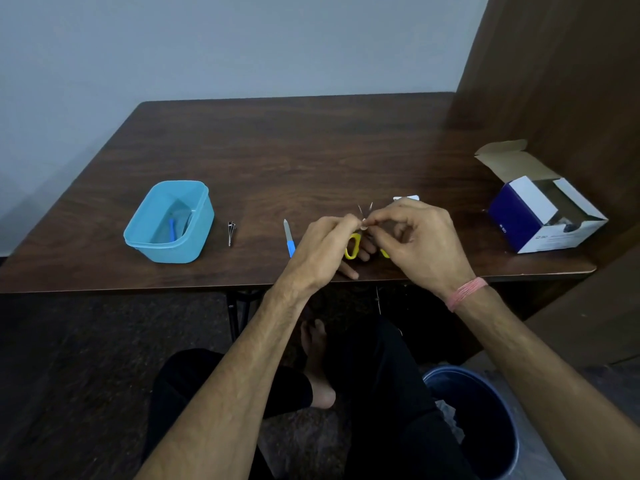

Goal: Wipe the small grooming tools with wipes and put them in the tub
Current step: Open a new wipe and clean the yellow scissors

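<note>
Scissors (353, 245) with yellow handles sit between both hands, just above the near edge of the table (311, 140), to the right of the tub (169, 221). Their thin metal blades stand spread in a narrow V, tips pointing away from the person. The left hand (320, 251) is curled, its thumb and forefinger pinched together at the base of the blades, with one yellow loop showing under the palm. The right hand (420, 240) is also curled, fingertips pinched close against the left hand's at the same spot; something small and pale sits in the pinch, too small to tell what it is. Both forearms reach forward from the lower corners, wrists raised a little over the table edge, and a pink thread band (467, 292) wraps the right wrist.

A nail file (289, 237) with a blue handle lies just right of the tub, touching the left hand's outer edge. A small metal clipper (231, 232) lies between the file and the tub. Inside the tub rests a blue-handled tool (171, 228). A white packet (407, 198) peeks out beyond the right hand. Far right of the tub stands an open blue-and-white box (540, 216); its print is too blurred to read.
</note>
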